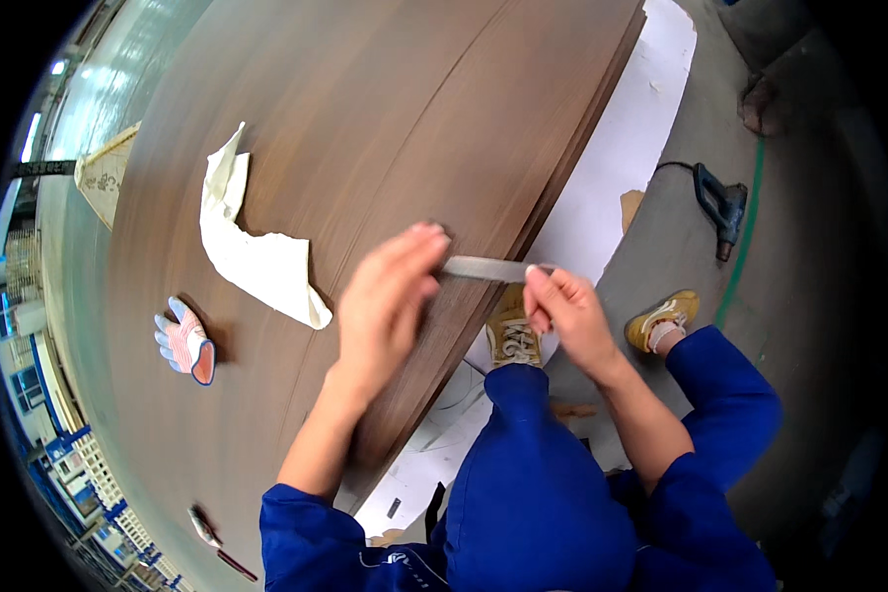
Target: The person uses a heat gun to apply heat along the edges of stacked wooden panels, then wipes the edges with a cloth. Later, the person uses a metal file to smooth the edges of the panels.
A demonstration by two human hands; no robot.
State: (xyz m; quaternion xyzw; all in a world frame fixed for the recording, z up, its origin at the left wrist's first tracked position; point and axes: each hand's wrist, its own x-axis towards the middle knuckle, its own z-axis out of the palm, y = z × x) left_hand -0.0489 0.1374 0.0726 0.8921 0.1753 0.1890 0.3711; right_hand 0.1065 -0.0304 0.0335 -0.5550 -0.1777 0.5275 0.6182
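My right hand (569, 314) pinches the near end of a flat, narrow grey strip (485, 268) that looks like a file. The strip reaches left over the edge of a dark brown wood-grain panel (385, 178). At its far end is my left hand (390, 296), fingers stretched out and slightly smeared by motion. I cannot tell whether the left fingertips touch the strip. Left of that hand, a crumpled white cloth (257, 259) lies on the panel. A striped work glove (185, 341) with blue-grey fingertips rests further left.
A small knife-like tool (205, 528) and a dark thin piece (237, 565) lie at the panel's lower left. White sheeting (607, 168) shows beneath the panel's right edge. A dark blue corded power tool (722, 209) is on the grey floor, near a green line (743, 252).
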